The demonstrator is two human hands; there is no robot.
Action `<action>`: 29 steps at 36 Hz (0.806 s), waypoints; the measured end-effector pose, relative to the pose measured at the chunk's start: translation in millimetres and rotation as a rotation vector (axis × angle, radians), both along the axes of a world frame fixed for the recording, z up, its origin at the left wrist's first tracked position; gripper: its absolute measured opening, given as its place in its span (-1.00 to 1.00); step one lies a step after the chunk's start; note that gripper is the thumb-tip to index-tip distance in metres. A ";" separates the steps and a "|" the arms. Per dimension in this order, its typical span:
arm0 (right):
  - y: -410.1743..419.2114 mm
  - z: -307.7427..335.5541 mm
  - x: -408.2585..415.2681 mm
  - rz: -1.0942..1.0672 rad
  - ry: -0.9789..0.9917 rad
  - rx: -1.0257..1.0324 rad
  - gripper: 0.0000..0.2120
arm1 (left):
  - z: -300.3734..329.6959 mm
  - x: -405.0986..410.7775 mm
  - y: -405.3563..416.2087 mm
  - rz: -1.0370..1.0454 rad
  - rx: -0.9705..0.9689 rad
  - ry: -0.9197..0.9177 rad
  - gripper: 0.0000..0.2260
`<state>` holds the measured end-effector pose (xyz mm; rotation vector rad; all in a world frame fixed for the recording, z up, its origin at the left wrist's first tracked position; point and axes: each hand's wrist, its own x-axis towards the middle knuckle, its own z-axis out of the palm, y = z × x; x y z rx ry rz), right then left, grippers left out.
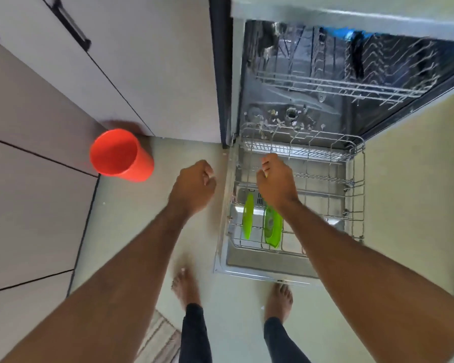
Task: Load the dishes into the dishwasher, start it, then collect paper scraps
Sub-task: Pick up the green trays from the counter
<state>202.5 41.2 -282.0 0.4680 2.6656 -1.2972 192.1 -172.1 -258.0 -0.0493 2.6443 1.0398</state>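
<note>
While the dishwasher (351, 74) stands open, I see its lower rack (351, 179) pulled out over pale floor (404, 205), two green plates (248, 216) upright in it. Right hand (275, 179) curled above them; can't tell if it holds anything. Left hand (194, 187) fisted, empty. Orange bin (121, 155) beside grey cabinets (37, 127).
</note>
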 end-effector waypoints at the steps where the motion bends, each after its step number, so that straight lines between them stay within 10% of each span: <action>1: -10.2 15.5 -5.9 0.019 0.014 -0.004 -0.76 | 15.7 -4.5 -11.5 0.026 0.008 0.023 -0.96; 29: -410.7 339.7 -153.4 0.410 0.477 0.000 -0.82 | 339.1 -81.8 -406.6 0.414 -0.128 0.440 -0.95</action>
